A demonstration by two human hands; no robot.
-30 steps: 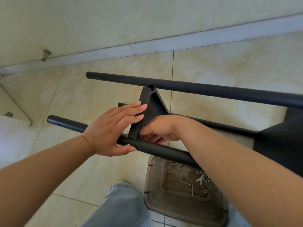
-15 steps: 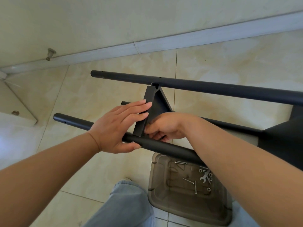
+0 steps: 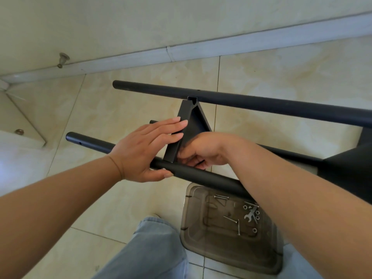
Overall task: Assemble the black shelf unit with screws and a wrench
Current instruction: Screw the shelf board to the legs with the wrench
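The black shelf unit lies on its side on the tiled floor. A far pole (image 3: pixel 261 102), a near pole (image 3: pixel 90 142) and a third pole (image 3: pixel 291 153) run left to right. A triangular black shelf (image 3: pixel 196 121) sits between them, its tip notched against the far pole. My left hand (image 3: pixel 145 150) presses flat fingers on the shelf's left edge, thumb under the near pole. My right hand (image 3: pixel 203 150) is curled at the shelf's lower corner by the near pole; what its fingers hold is hidden. The wrench (image 3: pixel 250 214) lies in a tray.
A smoky clear plastic tray (image 3: pixel 201 242) on the floor below the near pole holds long screws (image 3: pixel 238 226) and small nuts (image 3: pixel 254 230). Another black shelf (image 3: pixel 350 168) is fixed at the right. My jeans-clad knee (image 3: pixel 153 248) is at the bottom. The wall's skirting (image 3: pixel 169 55) runs behind.
Both hands stay in the same spot on the shelf and near pole. Only the view has shifted slightly.
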